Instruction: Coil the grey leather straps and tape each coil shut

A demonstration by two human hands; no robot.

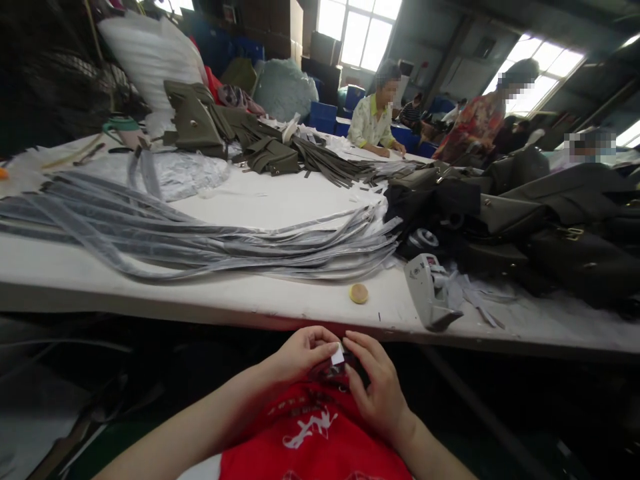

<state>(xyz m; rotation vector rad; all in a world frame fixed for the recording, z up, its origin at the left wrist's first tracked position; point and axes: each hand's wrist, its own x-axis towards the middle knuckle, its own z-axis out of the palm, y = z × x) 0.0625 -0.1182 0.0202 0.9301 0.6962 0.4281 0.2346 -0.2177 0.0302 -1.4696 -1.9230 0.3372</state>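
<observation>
Close to the red apron, my left hand (307, 353) pinches a small white tag (338, 354) between thumb and fingers. Beneath the tag is a dark strip (334, 371), partly hidden by the hands. My right hand (375, 381) is curved around the right side of the strip, thumb and fingers close to the tag; whether it grips the strip is hard to see. On the white table (240, 297) in front lie long grey plastic-wrapped straps (220, 250). A round yellow tape roll (359, 293) rests near the table edge.
A grey-white tape dispenser (431, 292) stands right of the roll. Dark bags (515, 213) are piled at the right, olive bags (193, 120) at the back left beside a green-lidded cup (124, 130). Across the table, a person in a light shirt (373, 123) works, with others farther right.
</observation>
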